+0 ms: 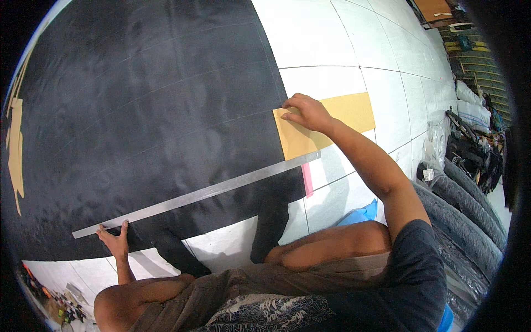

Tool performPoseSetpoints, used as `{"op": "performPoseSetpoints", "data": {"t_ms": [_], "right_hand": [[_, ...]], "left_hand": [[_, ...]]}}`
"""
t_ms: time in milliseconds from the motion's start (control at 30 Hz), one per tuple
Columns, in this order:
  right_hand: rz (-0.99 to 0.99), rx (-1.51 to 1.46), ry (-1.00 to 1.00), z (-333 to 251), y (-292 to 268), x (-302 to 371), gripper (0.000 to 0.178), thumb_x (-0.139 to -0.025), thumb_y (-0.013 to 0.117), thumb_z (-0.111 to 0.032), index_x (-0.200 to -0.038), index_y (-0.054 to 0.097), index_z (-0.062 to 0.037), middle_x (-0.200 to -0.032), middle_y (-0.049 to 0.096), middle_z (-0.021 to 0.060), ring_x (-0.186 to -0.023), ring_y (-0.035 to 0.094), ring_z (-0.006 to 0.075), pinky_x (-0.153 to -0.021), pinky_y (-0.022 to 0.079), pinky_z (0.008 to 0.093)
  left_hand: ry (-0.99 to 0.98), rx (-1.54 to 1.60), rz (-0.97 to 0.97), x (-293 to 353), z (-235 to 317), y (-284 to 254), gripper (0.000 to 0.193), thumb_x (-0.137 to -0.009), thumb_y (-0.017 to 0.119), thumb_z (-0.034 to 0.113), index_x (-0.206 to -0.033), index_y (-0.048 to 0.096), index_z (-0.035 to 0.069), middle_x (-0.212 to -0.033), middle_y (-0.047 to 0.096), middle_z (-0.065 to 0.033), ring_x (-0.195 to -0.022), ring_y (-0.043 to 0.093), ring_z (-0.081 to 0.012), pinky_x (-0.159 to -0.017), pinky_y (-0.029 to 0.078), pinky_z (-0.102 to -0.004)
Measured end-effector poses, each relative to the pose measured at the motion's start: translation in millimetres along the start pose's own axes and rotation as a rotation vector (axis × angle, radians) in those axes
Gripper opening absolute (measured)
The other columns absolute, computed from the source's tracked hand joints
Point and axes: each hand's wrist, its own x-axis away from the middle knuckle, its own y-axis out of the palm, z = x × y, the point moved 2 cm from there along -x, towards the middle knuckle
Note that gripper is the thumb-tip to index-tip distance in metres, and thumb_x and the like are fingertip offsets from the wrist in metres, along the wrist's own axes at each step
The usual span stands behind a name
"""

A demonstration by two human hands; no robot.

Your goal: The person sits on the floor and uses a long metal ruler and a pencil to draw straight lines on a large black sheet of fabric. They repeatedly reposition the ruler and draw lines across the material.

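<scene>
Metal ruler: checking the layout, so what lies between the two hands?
Head view: the metal ruler spans black fabric between left hand and right hand.

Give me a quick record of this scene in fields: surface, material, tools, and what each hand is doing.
surface: white tiled floor
material: large black fabric sheet spread flat
tool: long metal ruler lying across the fabric's lower part
left hand: fingers pressing the ruler's near end
right hand: resting on a tan paper piece at the fabric's edge
nearby: pink strip by the ruler's far end
</scene>
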Motion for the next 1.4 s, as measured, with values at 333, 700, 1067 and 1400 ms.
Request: {"op": "performPoseSetpoints", "data": {"t_ms": [333,700,1067,1400], "right_hand": [[-0.005,-0.005,-0.013,8.6,-2.4,-0.5,0.033,-0.092,0.071,-0.039,-0.11,0.068,-0.0115,-0.108,0.065,0.0119,-0.106,0.063,0.033,-0.09,0.051,0.0452],[-0.169,-0.015,0.057,-29.0,-33.6,-17.1,0.028,-0.091,0.072,-0.022,-0.113,0.07,-0.0048,-0.109,0.07,0.0184,-0.105,0.067,0.0374,-0.092,0.053,0.0449],[-0.324,-0.151,-0.413,-351.5,25.9,-205.5,0.033,-0.093,0.068,-0.022,-0.12,0.071,-0.0046,-0.11,0.073,0.0188,-0.099,0.071,0.0355,-0.088,0.055,0.0432],[-0.276,-0.231,-0.482,-606.3,196.0,-305.9,0.034,-0.091,0.069,-0.025,-0.119,0.072,-0.006,-0.111,0.073,0.0189,-0.105,0.07,0.0356,-0.091,0.053,0.0451]], "left_hand": [[-0.014,0.016,0.014,5.6,2.8,3.7,0.121,-0.077,0.081,0.063,-0.155,0.023,-0.01,-0.16,0.014,-0.0397,-0.153,0.01,-0.0507,-0.124,0.017,-0.0567],[-0.005,0.19,0.314,7.2,16.5,-23.5,0.074,-0.087,0.074,0.046,-0.135,0.051,-0.004,-0.14,0.051,-0.0274,-0.131,0.048,-0.0443,-0.111,0.038,-0.0524],[-0.201,0.226,0.545,-44.7,-58.6,-9.0,0.053,-0.099,0.057,0.029,-0.14,0.051,-0.004,-0.15,0.043,-0.0283,-0.144,0.035,-0.0458,-0.121,0.023,-0.0579],[-0.255,0.306,0.565,-40.4,-53.4,-21.1,0.045,-0.098,0.056,0.018,-0.139,0.053,0.0,-0.151,0.042,-0.0271,-0.146,0.033,-0.0469,-0.122,0.021,-0.0595]]}}
